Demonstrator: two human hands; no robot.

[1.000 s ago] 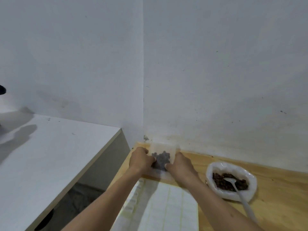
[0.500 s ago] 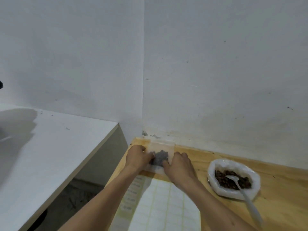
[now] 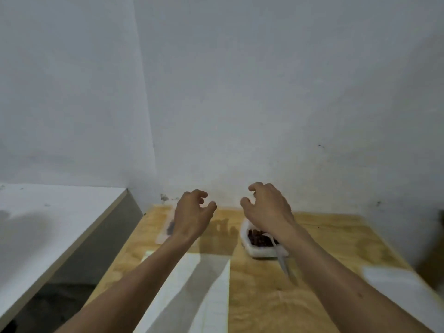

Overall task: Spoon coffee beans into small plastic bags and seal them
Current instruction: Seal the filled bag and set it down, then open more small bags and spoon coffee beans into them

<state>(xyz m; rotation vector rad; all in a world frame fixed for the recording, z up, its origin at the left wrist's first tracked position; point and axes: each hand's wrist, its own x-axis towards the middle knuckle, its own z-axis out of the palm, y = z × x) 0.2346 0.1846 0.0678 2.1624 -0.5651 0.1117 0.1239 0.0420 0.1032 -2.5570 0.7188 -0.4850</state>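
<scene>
A small clear plastic bag (image 3: pixel 166 230) with dark coffee beans lies flat on the wooden table (image 3: pixel 336 239) near its far left corner, mostly hidden behind my left wrist. My left hand (image 3: pixel 192 212) hovers above it, fingers apart, holding nothing. My right hand (image 3: pixel 266 205) is raised over the white container of coffee beans (image 3: pixel 259 243), fingers spread and empty. A white plastic spoon (image 3: pixel 282 259) rests in the container, its handle pointing toward me.
A white gridded label sheet (image 3: pixel 211 296) lies on the table in front of me. Another white sheet (image 3: pixel 396 282) sits at the right. A white counter (image 3: pixel 48 224) stands left, with a gap to the floor between. Walls close the corner behind.
Both hands have let go of the bean bag and lifted off it. The bag now lies on the table. My right hand has shifted right, over the bean container.
</scene>
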